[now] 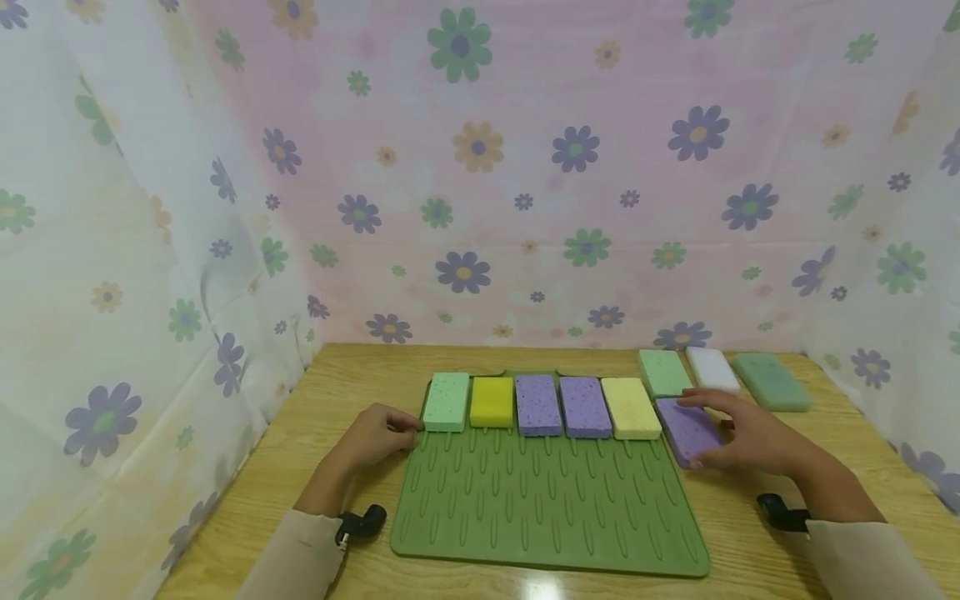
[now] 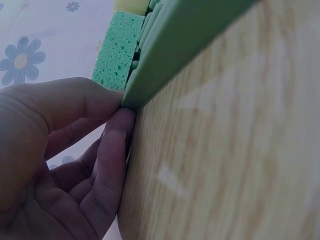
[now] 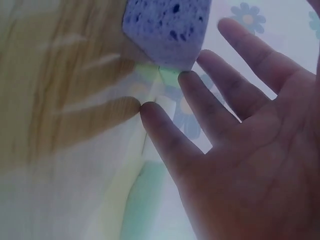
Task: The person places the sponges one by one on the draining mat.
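Note:
A purple sponge (image 1: pixel 688 429) lies slanted at the right edge of the green ridged mat (image 1: pixel 551 508). My right hand (image 1: pixel 757 433) holds it between thumb and forefinger, set at its near and far ends. In the right wrist view the other fingers (image 3: pixel 215 110) spread out straight beside the sponge (image 3: pixel 170 30); the thumb is out of sight there. My left hand (image 1: pixel 378 437) pinches the mat's left edge, thumb on top and a finger beneath, close to a light green sponge (image 2: pixel 117 50).
Along the mat's far side stand the light green sponge, a bright yellow one (image 1: pixel 492 402), two purple ones (image 1: pixel 537 406) and a pale yellow one (image 1: pixel 632 408). Behind my right hand lie a light green sponge (image 1: pixel 663 372), a white one (image 1: pixel 712 369) and a darker green one (image 1: pixel 772 382).

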`<state>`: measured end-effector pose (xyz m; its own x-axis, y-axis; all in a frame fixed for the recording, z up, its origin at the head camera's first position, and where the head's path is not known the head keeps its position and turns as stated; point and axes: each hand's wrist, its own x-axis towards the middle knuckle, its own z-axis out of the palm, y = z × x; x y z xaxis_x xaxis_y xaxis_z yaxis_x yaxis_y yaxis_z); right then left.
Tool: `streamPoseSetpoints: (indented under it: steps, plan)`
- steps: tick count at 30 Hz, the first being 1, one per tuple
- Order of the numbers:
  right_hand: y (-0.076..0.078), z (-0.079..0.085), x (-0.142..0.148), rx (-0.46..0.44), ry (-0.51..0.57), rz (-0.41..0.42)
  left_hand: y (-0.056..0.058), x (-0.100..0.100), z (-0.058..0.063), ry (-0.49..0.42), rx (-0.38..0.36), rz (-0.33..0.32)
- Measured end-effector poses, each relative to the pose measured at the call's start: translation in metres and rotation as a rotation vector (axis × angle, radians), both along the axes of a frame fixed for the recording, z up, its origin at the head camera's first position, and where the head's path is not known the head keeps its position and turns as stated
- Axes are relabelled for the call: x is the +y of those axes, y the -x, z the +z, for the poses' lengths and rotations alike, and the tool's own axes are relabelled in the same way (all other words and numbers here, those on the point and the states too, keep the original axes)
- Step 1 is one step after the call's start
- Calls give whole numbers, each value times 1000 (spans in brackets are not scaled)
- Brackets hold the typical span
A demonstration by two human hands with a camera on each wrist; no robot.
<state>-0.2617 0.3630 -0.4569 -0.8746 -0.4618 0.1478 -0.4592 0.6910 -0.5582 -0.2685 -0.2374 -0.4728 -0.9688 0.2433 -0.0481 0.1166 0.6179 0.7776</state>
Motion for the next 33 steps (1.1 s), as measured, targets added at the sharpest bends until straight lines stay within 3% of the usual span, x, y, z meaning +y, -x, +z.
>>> streamPoseSetpoints:
  steps: [14, 20, 33]
  plan:
    - [-3, 1, 7, -90, 29, 31, -1, 0, 2, -10, -11, -8]
    - [-1, 3, 3, -119, 45, 34, -1, -4, 4, 31, 1, 12]
    - [-5, 8, 7, -128, 48, -9, -1, 0, 4, 44, 5, -5]
